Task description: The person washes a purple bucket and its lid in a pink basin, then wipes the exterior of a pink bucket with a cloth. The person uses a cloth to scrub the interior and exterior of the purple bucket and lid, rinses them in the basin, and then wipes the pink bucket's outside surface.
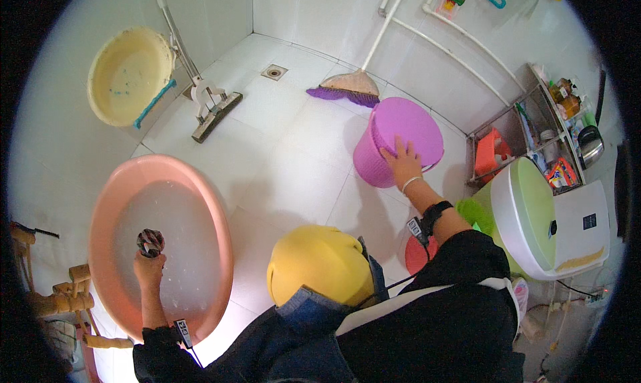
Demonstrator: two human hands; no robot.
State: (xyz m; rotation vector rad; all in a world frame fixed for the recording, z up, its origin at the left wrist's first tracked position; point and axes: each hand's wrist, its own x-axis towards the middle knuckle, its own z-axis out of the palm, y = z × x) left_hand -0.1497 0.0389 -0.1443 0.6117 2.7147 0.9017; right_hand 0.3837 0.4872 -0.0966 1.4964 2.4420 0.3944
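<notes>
In the peach tub (102,216) at the left, the left hand (148,268) holds a dark striped cloth (150,241), bunched up above its fingers, over cloudy water (183,229) (whether the cloth touches the water, I cannot tell). The right hand (404,168) is spread wide, its fingers on the near side of the top of a purple bucket (374,162), which stands on the white tiled floor (280,156) well apart from the tub. Just behind the bucket a broom (354,86) leans against the wall, its bristles purple. Farther left are a drain (274,72), a mop (217,118) with its head on the floor, and a cream basin (120,79) up by the wall. To the right of the bucket, a rack holds an orange basket (489,152); nearer the person are a green-lidded white machine (527,216) and a red bowl (417,255), partly hidden by the right arm
</notes>
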